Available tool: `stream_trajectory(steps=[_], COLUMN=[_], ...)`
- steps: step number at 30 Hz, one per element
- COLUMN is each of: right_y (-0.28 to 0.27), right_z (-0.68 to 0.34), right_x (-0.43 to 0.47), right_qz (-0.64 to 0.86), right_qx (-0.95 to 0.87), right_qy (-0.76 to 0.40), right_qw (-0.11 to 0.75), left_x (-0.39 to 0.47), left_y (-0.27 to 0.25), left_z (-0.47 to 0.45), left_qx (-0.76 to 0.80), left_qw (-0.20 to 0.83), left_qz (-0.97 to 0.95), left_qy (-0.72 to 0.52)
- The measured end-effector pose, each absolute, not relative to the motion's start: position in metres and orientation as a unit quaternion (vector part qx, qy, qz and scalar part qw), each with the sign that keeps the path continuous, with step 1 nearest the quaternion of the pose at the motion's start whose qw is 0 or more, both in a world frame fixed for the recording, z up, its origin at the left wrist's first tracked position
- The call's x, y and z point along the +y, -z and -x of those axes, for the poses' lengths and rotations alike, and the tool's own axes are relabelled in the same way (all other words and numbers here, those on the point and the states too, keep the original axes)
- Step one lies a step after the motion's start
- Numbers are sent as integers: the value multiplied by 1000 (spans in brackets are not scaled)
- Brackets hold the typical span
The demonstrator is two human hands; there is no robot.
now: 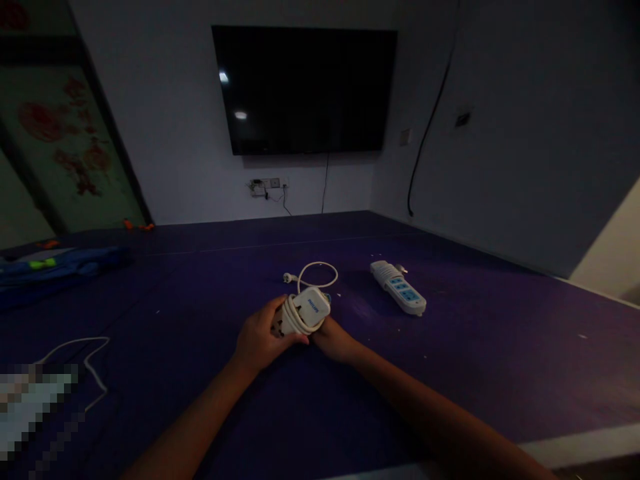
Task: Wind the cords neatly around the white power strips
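White power strip [306, 311] held, second strip [399, 288] nearby

Home, with wall-mounted television [306, 90]

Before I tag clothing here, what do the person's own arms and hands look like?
The forearms are bare, no sleeves showing. The left hand is gloveless, as is what shows of the right hand. No watch or bracelet is visible.

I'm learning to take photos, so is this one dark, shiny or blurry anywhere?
Head view: dim overall; head view: two bright spots of glare on the black TV; head view: square blocks hiding detail at lower left; head view: lettering on the held power strip looks soft.
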State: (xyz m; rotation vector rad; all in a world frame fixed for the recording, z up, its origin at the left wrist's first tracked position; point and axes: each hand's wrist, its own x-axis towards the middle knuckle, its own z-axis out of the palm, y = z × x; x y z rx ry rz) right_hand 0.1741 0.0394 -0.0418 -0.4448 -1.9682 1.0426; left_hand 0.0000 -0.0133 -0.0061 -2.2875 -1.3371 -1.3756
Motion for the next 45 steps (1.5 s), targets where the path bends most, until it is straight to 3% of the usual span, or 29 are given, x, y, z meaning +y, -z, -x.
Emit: stream_trajectory(steps=[7,12,25,32,45], right_y=[32,18,19,29,15], right_z=[-175,-173,-166,-169,-171], right_x=[36,27,18,28,23], right_qz=[252,271,290,233,357], right_qx=[-824,-841,-866,-865,-895], right_qy=[-326,-254,-178,-245,-78], right_qw=[388,392,367,371,256], left_x=[-8,-2,-3,-3,3], left_y=[-5,-7,-5,-9,-15], left_z=[0,6,2,9,28], left_qx=[-494,-511,-553,-585,-683], left_qw=[-92,-115,-40,29,121], left_qz=[640,593,619,602,544], left_qy=[581,612,556,543,473])
